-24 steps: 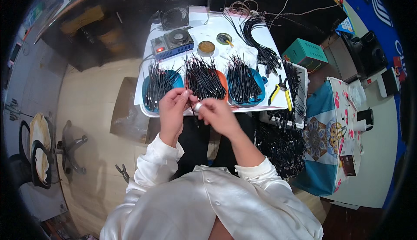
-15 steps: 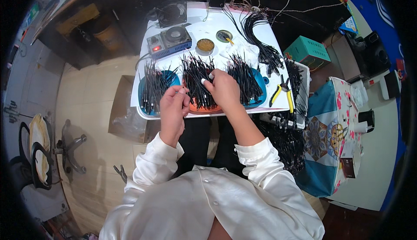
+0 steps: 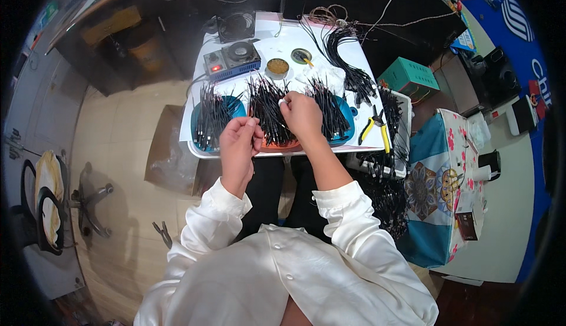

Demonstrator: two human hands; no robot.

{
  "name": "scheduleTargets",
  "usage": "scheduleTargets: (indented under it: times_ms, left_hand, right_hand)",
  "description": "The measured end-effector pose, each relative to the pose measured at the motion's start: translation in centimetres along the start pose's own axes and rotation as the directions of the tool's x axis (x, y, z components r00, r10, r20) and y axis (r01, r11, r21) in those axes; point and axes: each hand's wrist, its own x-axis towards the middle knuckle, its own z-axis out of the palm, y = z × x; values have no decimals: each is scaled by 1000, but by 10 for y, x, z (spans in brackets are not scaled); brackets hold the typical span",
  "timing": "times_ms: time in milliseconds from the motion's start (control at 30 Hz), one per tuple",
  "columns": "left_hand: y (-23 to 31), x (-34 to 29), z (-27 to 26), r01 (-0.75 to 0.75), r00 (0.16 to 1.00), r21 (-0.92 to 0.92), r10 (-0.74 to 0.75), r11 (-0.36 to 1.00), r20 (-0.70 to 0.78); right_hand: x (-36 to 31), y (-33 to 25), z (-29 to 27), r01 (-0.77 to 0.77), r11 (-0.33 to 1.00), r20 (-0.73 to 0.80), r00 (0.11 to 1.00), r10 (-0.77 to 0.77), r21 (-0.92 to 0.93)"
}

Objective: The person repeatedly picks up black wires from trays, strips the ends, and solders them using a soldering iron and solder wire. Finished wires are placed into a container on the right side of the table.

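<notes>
My left hand (image 3: 239, 146) is closed in a pinch at the table's near edge, in front of the orange tray (image 3: 277, 147). What sits between its fingertips is too small to make out. White coverings show on fingertips of my right hand (image 3: 303, 118), whose fingers are pressed together over the right side of the middle bundle of black cables (image 3: 265, 105). Whatever they pinch is hidden. More black cables with frayed wire ends stand upright in the left blue tray (image 3: 239, 108) and the right blue tray (image 3: 350, 130).
Behind the trays are a soldering pot (image 3: 236, 57) with a lit red switch, a tin of amber paste (image 3: 277, 67) and a small open tin (image 3: 301, 56). Yellow-handled pliers (image 3: 374, 128) lie at right, beside a white bin (image 3: 404, 113) of cables. A fan (image 3: 236, 26) stands behind.
The fingers of my right hand have drawn together over the middle cables. My left hand stays pinched in nearly the same place. The whole view has shifted slightly.
</notes>
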Motion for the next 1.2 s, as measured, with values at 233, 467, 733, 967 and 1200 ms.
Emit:
scheduleTargets:
  times_ms: [233, 467, 733, 967, 1200]
  left_hand:
    - [11, 3, 8, -45, 998, -3, 45, 999, -54]
    - [28, -13, 34, -85, 989, -149, 102, 985, 111]
    - [30, -46, 48, -136, 971, -3, 134, 991, 199]
    - [30, -63, 55, -30, 942, 75, 3, 997, 335]
    - [34, -70, 54, 139, 912, -138, -73, 981, 404]
  right_hand:
    - [-8, -18, -29, 93, 993, -125, 989, -82, 79]
    - [-76, -37, -71, -49, 665, 249, 946, -209, 746]
    - [-100, -21, -107, -32, 734, 129, 989, -76, 678]
    - [-90, -21, -121, 15, 472, 54, 990, -132, 881]
    - [-99, -17, -119, -55, 207, 82, 988, -127, 977]
